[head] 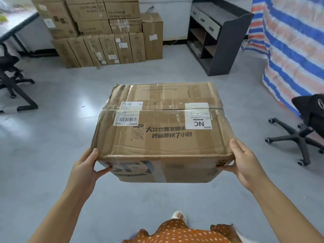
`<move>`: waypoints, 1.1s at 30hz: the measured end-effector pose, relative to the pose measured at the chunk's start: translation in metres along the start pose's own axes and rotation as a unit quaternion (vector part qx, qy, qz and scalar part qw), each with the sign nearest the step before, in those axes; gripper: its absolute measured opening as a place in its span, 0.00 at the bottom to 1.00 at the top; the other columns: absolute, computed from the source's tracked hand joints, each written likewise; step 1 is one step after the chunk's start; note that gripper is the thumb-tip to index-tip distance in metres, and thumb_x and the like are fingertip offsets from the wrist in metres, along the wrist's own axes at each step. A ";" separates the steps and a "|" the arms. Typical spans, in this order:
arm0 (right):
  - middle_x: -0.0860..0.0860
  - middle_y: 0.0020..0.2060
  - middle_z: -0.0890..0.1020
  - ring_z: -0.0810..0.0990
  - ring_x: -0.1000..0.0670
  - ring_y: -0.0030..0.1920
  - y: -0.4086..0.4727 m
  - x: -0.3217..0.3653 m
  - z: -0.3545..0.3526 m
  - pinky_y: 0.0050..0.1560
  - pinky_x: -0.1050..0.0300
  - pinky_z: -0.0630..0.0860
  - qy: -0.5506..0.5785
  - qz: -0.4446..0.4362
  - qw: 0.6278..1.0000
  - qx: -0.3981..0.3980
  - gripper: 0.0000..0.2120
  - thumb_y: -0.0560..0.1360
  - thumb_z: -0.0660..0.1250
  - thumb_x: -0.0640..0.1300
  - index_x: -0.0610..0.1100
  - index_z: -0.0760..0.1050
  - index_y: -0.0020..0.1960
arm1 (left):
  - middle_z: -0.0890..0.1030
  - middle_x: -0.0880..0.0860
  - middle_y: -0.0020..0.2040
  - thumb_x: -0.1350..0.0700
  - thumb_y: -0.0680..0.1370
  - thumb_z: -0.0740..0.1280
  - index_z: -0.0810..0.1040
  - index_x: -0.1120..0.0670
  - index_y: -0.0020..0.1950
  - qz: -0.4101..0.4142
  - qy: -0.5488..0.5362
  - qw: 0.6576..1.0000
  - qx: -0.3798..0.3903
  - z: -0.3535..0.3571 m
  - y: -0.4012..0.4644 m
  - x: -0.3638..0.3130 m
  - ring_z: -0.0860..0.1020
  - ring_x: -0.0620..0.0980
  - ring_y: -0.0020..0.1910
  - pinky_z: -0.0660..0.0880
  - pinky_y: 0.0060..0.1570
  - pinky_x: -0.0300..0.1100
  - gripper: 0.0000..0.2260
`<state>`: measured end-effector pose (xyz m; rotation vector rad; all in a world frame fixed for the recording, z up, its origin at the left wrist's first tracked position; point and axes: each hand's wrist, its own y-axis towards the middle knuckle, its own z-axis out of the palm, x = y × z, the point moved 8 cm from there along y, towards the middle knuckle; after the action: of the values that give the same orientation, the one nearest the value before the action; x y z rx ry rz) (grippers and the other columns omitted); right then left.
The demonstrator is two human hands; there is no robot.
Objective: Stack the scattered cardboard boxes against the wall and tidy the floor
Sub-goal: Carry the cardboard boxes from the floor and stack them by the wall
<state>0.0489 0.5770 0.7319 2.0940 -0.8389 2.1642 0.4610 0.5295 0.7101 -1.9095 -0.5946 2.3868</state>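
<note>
We see a pale grey floor (52, 155). On it, stacked boxes (107, 48) stand against the far wall, a dark cabinet (219, 55) to their right, a striped tarp (294, 50) at far right, and office chairs (301, 137) at both sides.

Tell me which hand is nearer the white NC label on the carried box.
Right. The right hand grips the box's near right corner, just below the NC label; the left hand holds the opposite corner.
</note>
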 end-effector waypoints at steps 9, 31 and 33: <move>0.52 0.33 0.82 0.81 0.55 0.32 0.175 0.074 0.002 0.51 0.34 0.78 -0.024 0.009 1.000 0.012 0.16 0.83 0.53 0.49 0.48 0.74 0.64 | 0.81 0.46 0.50 0.59 0.83 0.57 0.78 0.52 0.55 -0.009 -0.019 1.000 -0.023 0.104 0.136 -0.019 0.78 0.42 0.51 0.79 0.47 0.56 0.10; 0.55 0.33 0.84 0.81 0.57 0.32 0.636 0.247 0.105 0.51 0.34 0.77 0.009 0.025 0.999 -0.023 0.14 0.83 0.52 0.49 0.51 0.76 0.57 | 0.83 0.43 0.48 0.58 0.83 0.57 0.79 0.49 0.56 -0.005 0.045 0.998 0.042 0.352 0.606 -0.144 0.78 0.42 0.53 0.80 0.47 0.57 0.12; 0.55 0.35 0.84 0.81 0.54 0.36 0.690 0.263 0.109 0.52 0.33 0.77 0.005 0.023 1.000 -0.014 0.14 0.83 0.52 0.49 0.52 0.75 0.58 | 0.83 0.43 0.49 0.58 0.83 0.57 0.79 0.49 0.56 -0.005 0.041 0.999 0.034 0.380 0.645 -0.145 0.78 0.43 0.54 0.78 0.49 0.57 0.12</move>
<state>-0.1331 -0.1472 0.7235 2.0691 -0.9213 2.1703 0.2749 -0.2099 0.7121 -1.9609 -0.5096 2.2786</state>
